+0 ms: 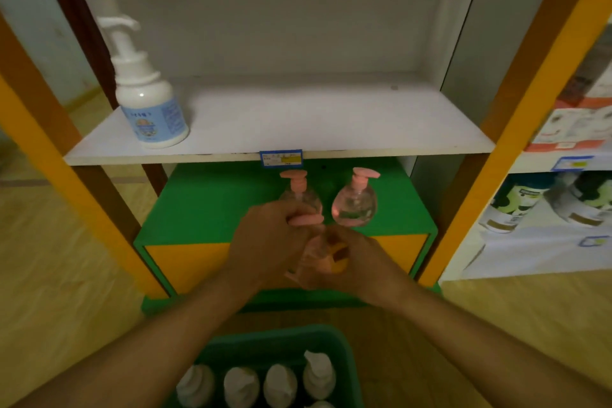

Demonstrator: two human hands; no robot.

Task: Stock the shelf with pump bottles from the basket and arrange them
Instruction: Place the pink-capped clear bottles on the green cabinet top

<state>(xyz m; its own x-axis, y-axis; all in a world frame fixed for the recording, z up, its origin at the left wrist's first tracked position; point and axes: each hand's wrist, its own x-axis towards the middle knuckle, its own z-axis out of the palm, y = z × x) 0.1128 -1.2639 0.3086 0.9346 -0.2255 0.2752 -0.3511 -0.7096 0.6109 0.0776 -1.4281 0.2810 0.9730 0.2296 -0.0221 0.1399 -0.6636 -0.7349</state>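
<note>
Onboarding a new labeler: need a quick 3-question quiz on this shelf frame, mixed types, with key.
1. True or false: the white shelf holds exactly one bottle.
2. How many clear pink-pump bottles stand free on the green shelf, not counting the one in the hands?
   A. none  B. two  C. four
3. Fill in: the white-capped bottles waiting to be stocked sit in a green ____.

Key
1. True: only the white pump bottle, at the left end.
2. B: one in clear view, one partly behind the left hand. The right hand helps hold a third bottle.
3. basket
</note>
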